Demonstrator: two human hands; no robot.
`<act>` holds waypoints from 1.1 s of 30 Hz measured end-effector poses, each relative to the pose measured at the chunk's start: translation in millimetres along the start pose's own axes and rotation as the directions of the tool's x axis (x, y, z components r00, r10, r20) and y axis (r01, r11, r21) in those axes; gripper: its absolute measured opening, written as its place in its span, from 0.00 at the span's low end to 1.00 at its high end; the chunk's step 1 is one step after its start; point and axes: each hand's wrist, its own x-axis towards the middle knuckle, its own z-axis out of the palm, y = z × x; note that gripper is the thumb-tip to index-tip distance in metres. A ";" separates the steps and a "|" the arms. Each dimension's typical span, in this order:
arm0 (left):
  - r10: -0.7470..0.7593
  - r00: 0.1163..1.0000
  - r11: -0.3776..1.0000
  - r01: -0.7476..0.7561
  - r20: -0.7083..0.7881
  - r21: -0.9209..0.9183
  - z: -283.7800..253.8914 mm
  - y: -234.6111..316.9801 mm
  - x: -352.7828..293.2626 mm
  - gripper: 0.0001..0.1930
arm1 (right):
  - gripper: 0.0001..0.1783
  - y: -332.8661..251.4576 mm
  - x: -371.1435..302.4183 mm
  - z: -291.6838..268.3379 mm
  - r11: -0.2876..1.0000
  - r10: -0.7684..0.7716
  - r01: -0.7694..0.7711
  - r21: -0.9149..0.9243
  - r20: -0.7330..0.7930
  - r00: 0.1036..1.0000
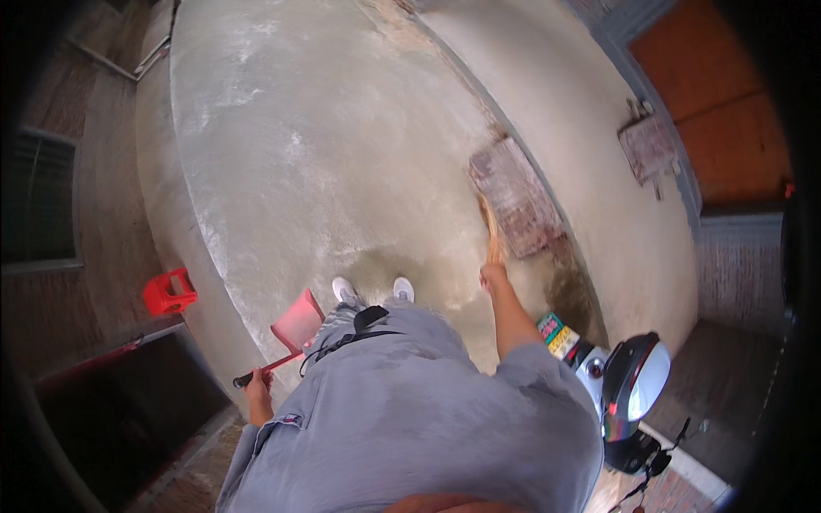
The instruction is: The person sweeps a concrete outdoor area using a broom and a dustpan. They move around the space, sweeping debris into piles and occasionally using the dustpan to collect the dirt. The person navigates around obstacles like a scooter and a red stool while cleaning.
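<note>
A person in loose grey clothes stood on a pale concrete floor (325,154), seen from above, white shoes (373,291) showing just past the hem. The left hand (256,389) was closed around the dark end of a long handle, and that handle led up to a pink dustpan (298,323) hanging tilted beside the left leg, just above the floor. The right hand (493,275) reached forward with its grip wrapped around the straw-coloured handle of a broom (491,232). The broom's far end met a worn rectangular mat (516,198) lying along the right edge of the floor, where the concrete met a paler strip of ground. A damp, darker patch spread over the floor around the feet. A small red plastic stool (168,291) stood off the floor's left edge, near a brick wall. At the lower right, just beside the person's right arm, a parked scooter (629,389) showed its grey and black front.
</note>
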 end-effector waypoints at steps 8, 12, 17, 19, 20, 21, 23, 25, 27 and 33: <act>0.107 0.994 0.994 -0.107 0.002 -0.009 121.2 67.6 58.4 0.06 | 0.05 -32.5 -10.8 55.5 0.858 0.193 -0.225 0.461 0.116 0.974; 0.196 0.979 0.981 -0.196 0.053 -0.012 163.1 94.1 127.8 0.07 | 0.08 -100.3 -14.7 92.4 0.847 0.200 -0.286 0.449 0.229 0.953; 0.243 0.953 0.955 -0.268 0.182 0.129 199.7 145.0 174.2 0.06 | 0.10 -185.8 -14.3 148.7 0.800 0.260 -0.432 0.416 0.409 0.875; 0.219 0.946 0.954 -0.259 0.238 0.150 212.4 169.9 201.3 0.04 | 0.11 -224.6 -11.7 185.9 0.802 0.291 -0.492 0.339 0.498 0.817; 0.197 0.946 0.954 -0.245 0.256 0.171 207.5 172.5 209.3 0.03 | 0.12 -248.7 -17.8 209.5 0.840 0.283 -0.473 0.268 0.527 0.801; 0.225 0.934 0.961 -0.259 0.279 0.091 205.5 179.8 239.4 0.02 | 0.13 -279.2 -21.3 244.6 0.920 0.201 -0.343 0.190 0.523 0.829; 0.231 0.915 0.939 -0.299 0.330 0.169 196.1 193.5 237.8 0.04 | 0.19 -326.8 -38.4 298.3 0.999 -0.040 0.054 -0.006 0.592 0.805; 0.193 0.909 0.928 -0.291 0.369 0.232 202.6 197.9 261.7 0.04 | 0.20 -372.6 -35.5 341.8 0.969 -0.048 0.182 -0.168 0.592 0.805; 0.163 0.930 0.971 -0.210 0.329 0.114 200.8 215.2 262.7 0.07 | 0.18 -404.1 -87.8 388.8 0.969 -0.092 0.199 -0.145 0.536 0.839; 0.162 0.962 0.972 -0.194 0.221 0.133 213.8 247.1 220.5 0.08 | 0.06 -505.9 -91.9 458.6 0.979 0.085 0.077 -0.191 0.714 0.695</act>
